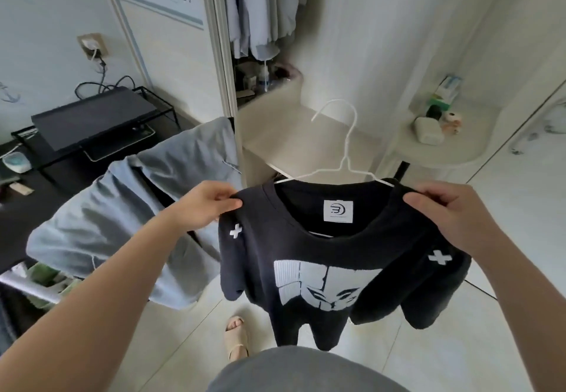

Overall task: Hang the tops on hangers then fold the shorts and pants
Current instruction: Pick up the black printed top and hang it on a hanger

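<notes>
In the head view, a black T-shirt (321,256) sits on a white hanger (346,146) in the middle of the frame. The hanger's hook pokes up above the collar. The left hand (205,204) pinches one shoulder of the shirt with thumb and fingers. The right hand (453,214) pinches the other shoulder the same way. This top looks almost done. I think it only has to go in the closet (263,8) at the top. Blue-grey clothes (122,207) lie in a heap on the left, not folded yet.

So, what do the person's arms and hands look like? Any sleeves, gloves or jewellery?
Both forearms are bare to the frame edge, no sleeve showing. The left hand and right hand wear no gloves; no ring, watch or bracelet is visible.
</notes>
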`<action>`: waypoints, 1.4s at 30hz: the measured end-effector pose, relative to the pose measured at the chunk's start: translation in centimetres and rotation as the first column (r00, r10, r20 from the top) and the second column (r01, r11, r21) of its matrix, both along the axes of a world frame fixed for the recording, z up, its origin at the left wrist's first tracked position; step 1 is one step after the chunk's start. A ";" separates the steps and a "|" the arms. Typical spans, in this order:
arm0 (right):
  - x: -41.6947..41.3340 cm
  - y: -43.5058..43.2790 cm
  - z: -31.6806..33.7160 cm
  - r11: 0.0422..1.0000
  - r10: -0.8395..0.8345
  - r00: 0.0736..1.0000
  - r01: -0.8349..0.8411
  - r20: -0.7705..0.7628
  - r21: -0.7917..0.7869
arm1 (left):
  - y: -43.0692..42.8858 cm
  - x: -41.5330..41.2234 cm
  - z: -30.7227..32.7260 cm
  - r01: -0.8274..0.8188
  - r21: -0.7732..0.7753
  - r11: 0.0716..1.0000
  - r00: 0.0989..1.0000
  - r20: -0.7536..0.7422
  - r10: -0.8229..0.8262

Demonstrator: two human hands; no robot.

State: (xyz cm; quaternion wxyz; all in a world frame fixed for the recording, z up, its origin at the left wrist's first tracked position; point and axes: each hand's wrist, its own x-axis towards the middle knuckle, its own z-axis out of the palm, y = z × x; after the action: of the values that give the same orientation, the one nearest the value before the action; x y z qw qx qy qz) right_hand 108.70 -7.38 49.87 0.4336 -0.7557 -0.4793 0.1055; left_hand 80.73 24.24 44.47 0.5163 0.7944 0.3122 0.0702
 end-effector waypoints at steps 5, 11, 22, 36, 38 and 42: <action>-0.1 3.4 0.2 0.988 -0.148 0.989 0.146 -0.032 -0.059 | 6.4 4.6 0.2 0.002 0.252 0.968 0.997 0.071 -0.020; -0.6 7.1 0.9 0.953 -0.296 0.952 0.289 -0.081 -0.092 | 13.9 8.4 2.8 0.011 0.107 0.994 0.969 0.245 -0.037; -2.1 16.9 4.6 0.844 -0.513 0.831 0.533 -0.214 0.049 | 24.0 18.8 6.1 -0.059 0.228 0.972 0.953 0.303 -0.013; 4.3 28.2 16.6 0.747 -0.337 0.709 0.602 -0.619 0.282 | 24.7 29.6 17.8 0.196 0.320 0.927 0.814 0.474 -0.335; 6.4 30.5 17.8 0.706 -0.284 0.665 0.632 -0.691 0.318 | 24.7 30.7 19.8 0.239 0.333 0.912 0.778 0.497 -0.385; 10.7 35.5 20.9 0.696 -0.184 0.725 0.573 -0.664 0.433 | 25.2 32.7 24.5 0.266 0.405 0.875 0.729 0.509 -0.458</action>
State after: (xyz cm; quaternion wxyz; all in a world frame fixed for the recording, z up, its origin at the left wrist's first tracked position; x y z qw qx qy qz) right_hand 119.38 28.16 70.75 0.7890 -0.5899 -0.1569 0.0696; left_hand 113.40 49.46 68.96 0.4621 0.8477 -0.0417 0.2572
